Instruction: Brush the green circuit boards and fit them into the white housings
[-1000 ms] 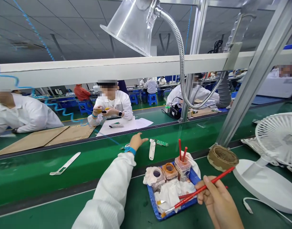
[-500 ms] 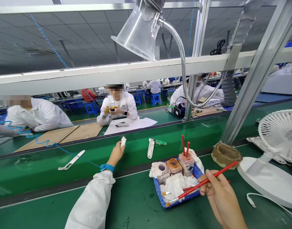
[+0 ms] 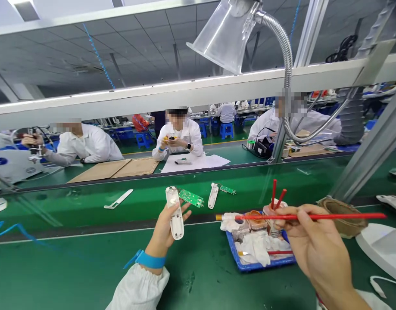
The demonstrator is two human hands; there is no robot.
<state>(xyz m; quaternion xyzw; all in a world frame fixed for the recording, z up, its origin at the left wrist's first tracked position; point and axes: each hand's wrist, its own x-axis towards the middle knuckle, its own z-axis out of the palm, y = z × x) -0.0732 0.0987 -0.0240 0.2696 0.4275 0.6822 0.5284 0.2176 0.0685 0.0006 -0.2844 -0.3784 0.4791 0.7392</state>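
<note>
L hand (image 3: 162,232) grips white plastic casing (image 3: 173,211) upright, blue wristband (image 3: 150,259) just below. Green circuit board (image 3: 191,198) lies just to its right, w/ 2nd casing (image 3: 213,195) & small board (image 3: 228,189) further right on green bench (image 3: 71,254). R hand (image 3: 317,245) holds long red brush (image 3: 314,216) level over blue tray (image 3: 259,268) w/ jars (image 3: 254,219) & white cloth (image 3: 254,249).

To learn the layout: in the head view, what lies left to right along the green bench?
White plastic strip, white casing in left hand, green circuit board, second white casing, small circuit board, blue tray.
</note>
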